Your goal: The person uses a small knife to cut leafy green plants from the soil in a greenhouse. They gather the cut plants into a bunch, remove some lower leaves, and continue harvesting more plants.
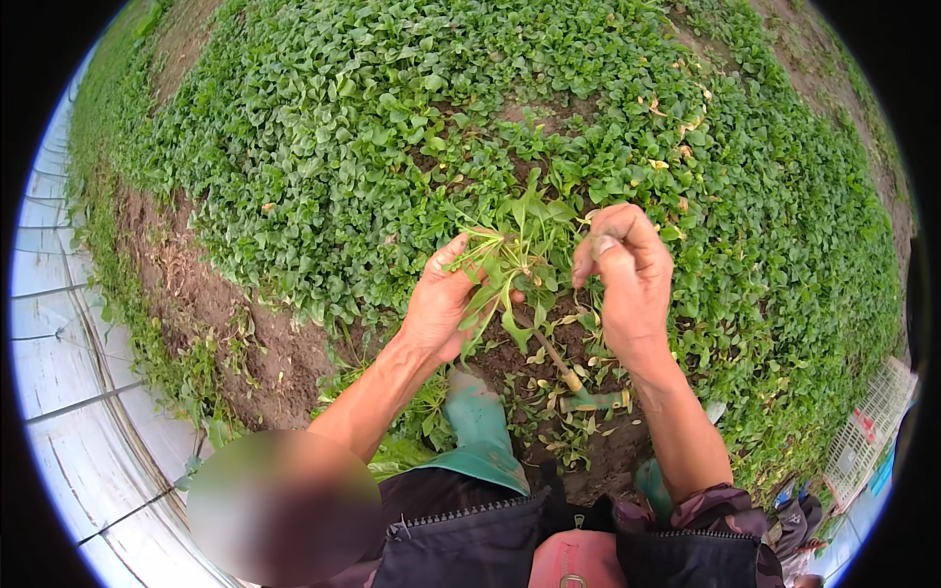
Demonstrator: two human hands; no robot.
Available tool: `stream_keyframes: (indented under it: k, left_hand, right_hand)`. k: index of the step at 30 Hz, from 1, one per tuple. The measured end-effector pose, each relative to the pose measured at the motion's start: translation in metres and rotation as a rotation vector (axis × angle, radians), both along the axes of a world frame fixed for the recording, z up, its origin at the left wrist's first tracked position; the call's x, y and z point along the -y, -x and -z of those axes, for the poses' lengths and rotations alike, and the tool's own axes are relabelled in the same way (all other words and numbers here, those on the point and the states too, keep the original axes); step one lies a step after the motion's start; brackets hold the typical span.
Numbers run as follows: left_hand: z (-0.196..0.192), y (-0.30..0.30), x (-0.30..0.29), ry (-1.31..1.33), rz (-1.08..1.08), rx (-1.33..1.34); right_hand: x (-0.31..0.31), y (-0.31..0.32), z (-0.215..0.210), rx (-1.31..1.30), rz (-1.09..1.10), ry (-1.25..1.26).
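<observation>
My left hand (441,304) is closed round the base of a small bunch of leafy greens (520,257), held up above the soil with its pale stems and roots showing. Just to the right of the bunch, my right hand (629,272) is raised with its thumb and fingers pinched together, apart from the leaves. Whether anything small sits in that pinch is hidden. Below and between the hands, a hand tool with a wooden handle and a green head (598,401) lies on the ground among loose leaves.
A dense bed of low leafy plants (323,167) spreads ahead and to the right. Bare soil (260,358) borders it at left, beside pale sheeting (83,412). My green boot (477,416) stands close to the tool. A white plastic crate (865,431) is at the far right.
</observation>
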State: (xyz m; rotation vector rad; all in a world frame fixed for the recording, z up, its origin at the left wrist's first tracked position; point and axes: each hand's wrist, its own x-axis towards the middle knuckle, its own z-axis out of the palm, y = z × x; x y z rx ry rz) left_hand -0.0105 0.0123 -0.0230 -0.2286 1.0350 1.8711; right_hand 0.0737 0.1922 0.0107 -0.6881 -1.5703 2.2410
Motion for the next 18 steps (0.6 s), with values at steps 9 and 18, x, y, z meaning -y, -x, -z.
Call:
stream_keyframes:
  k: [9,18]
  left_hand:
    - [-0.002,-0.001,0.002,-0.185,-0.001,0.148]
    - [0.000,-0.005,0.004,-0.108,0.063,0.143]
  right_hand:
    - [-0.002,0.007,-0.007,0.018,-0.311,-0.622]
    - [0.011,0.005,-0.001,0.081,-0.229,-0.196]
